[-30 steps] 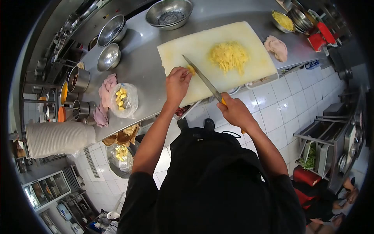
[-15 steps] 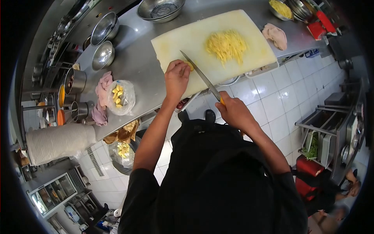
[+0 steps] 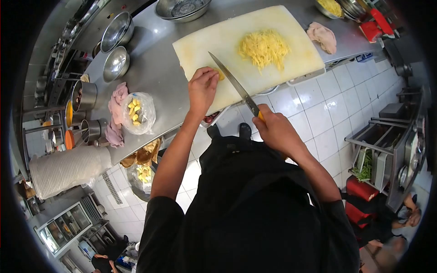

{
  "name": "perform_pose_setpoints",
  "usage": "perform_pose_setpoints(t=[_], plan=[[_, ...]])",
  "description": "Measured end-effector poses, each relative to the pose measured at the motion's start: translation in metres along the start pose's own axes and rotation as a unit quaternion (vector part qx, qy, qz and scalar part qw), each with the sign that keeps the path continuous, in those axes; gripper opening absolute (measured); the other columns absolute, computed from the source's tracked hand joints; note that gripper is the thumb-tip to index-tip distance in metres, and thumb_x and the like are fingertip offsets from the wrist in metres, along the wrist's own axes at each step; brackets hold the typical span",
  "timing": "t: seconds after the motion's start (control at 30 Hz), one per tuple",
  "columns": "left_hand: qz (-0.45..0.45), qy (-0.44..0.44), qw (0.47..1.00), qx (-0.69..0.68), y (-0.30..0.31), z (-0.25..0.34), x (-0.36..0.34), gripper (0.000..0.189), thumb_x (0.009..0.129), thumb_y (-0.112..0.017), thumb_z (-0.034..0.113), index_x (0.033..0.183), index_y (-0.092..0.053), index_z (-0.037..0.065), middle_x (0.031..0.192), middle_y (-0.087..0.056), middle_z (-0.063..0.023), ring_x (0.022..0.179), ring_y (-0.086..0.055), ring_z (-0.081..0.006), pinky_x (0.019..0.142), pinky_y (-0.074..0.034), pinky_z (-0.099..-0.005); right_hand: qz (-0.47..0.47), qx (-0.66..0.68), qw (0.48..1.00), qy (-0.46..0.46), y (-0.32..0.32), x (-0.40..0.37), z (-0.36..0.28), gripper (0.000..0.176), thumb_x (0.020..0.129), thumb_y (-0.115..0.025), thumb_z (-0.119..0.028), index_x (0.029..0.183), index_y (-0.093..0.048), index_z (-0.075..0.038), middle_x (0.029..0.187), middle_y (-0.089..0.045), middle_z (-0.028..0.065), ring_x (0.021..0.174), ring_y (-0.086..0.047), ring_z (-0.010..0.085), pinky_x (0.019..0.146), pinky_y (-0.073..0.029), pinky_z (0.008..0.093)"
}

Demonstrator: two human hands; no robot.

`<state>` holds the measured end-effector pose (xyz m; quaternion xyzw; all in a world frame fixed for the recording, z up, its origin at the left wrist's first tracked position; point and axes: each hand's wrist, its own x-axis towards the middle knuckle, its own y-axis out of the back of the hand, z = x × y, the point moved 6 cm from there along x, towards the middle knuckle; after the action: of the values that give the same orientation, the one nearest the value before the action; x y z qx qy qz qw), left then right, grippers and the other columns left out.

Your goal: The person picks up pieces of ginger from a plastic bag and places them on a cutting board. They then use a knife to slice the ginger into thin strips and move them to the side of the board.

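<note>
Pins a small yellow chunk (image 3: 220, 74) to the pale rectangular cutting board (image 3: 200, 38) with bunched left hand (image 3: 202, 88). Clamps right hand (image 3: 275, 129) on the long steel orange-handled knife (image 3: 232, 82), blade at the chunk's 3 o'clock.

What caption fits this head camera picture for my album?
Left hand pins a yellow piece on the cutting board; right hand holds the knife.

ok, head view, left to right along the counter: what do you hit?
Steel pot → pink cloth → bag of yellow pieces → left hand pinning a yellow chunk → shredded yellow pile → second pink cloth. Left out: knife and right hand, which overlap the pile's span.
</note>
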<state>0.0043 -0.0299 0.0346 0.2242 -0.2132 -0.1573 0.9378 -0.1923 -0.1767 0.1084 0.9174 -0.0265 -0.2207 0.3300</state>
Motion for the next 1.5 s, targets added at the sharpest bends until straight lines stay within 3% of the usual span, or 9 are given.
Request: perform_pose_setpoints(t=[0.73, 0.83, 1.17, 1.5], plan=[[0.010, 0.004, 1.000, 0.022, 0.005, 0.004, -0.001, 0.012, 0.091, -0.075, 0.004, 0.103, -0.079, 0.001, 0.105, -0.076, -0.0091, 0.081, -0.072, -0.0180, 0.075, -0.058, -0.0279, -0.038, -0.003, 0.999, 0.002, -0.001, 0.004, 0.005, 0.028, 0.102, -0.058, -0.020, 0.113, -0.049, 0.004, 0.078, -0.067, 0.0339, 0.080, -0.065, 0.0551, 0.076, -0.049, 0.0619], [0.023, -0.005, 1.000, 0.019, 0.005, 0.001, -0.002, 0.010, 0.090, -0.074, 0.004, 0.099, -0.079, 0.002, 0.104, -0.075, -0.0087, 0.079, -0.072, -0.0245, 0.075, -0.058, -0.0314, -0.046, -0.008, 0.999, 0.000, -0.001, 0.006, 0.006, 0.027, 0.102, -0.058, -0.020, 0.112, -0.048, 0.004, 0.079, -0.067, 0.0342, 0.081, -0.065, 0.0551, 0.075, -0.050, 0.0618], [0.026, -0.013, 1.000, 0.008, 0.007, 0.002, 0.000, 0.010, 0.090, -0.074, 0.006, 0.098, -0.078, 0.002, 0.105, -0.075, -0.0099, 0.080, -0.072, -0.0254, 0.073, -0.058, -0.0331, -0.053, -0.026, 0.998, 0.018, -0.020, 0.039, 0.014, 0.028, 0.102, -0.058, -0.020, 0.113, -0.047, 0.003, 0.081, -0.067, 0.0348, 0.083, -0.065, 0.0553, 0.076, -0.050, 0.0620], [0.032, -0.016, 0.999, 0.002, 0.004, -0.004, -0.003, 0.010, 0.089, -0.074, 0.005, 0.097, -0.078, 0.001, 0.104, -0.075, -0.0102, 0.085, -0.073, -0.0269, 0.076, -0.058, -0.0334, -0.040, -0.017, 0.999, -0.009, -0.001, 0.011, 0.006, 0.027, 0.103, -0.058, -0.021, 0.113, -0.048, 0.002, 0.079, -0.067, 0.0338, 0.081, -0.065, 0.0549, 0.074, -0.050, 0.0611]])
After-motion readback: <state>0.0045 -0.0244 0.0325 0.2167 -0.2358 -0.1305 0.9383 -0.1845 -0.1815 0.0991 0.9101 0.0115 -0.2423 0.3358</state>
